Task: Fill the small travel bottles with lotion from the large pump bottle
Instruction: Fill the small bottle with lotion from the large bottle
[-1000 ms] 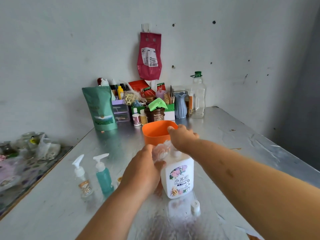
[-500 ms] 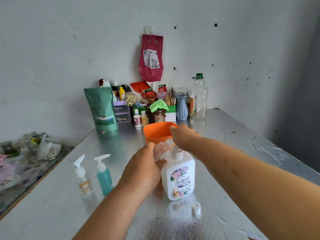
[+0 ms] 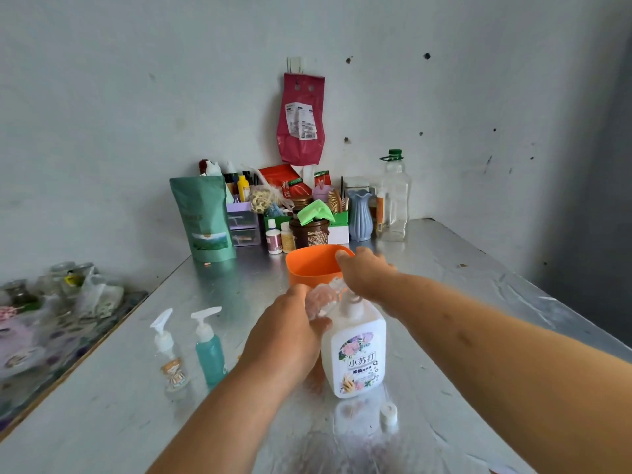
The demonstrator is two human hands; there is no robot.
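The large white pump bottle (image 3: 357, 357) with a flower label stands upright on the metal table in front of me. My right hand (image 3: 367, 273) lies over its pump head and hides it. My left hand (image 3: 287, 336) grips a small clear travel bottle (image 3: 321, 299), tilted against the pump's neck just under my right hand. Two more small bottles with white pump tops stand apart at the left, one clear (image 3: 169, 357) and one teal (image 3: 209, 348). A small white cap (image 3: 389, 413) lies on the table close to the big bottle's right front.
An orange plastic cup (image 3: 309, 265) stands right behind the hands. Against the back wall are a green pouch (image 3: 203, 218), jars, a blue vase (image 3: 359, 215) and an empty clear jug (image 3: 395, 196). A cluttered tray (image 3: 51, 319) lies beyond the table's left edge.
Both hands stay at the pump bottle in the same grip. Only the view has shifted slightly.
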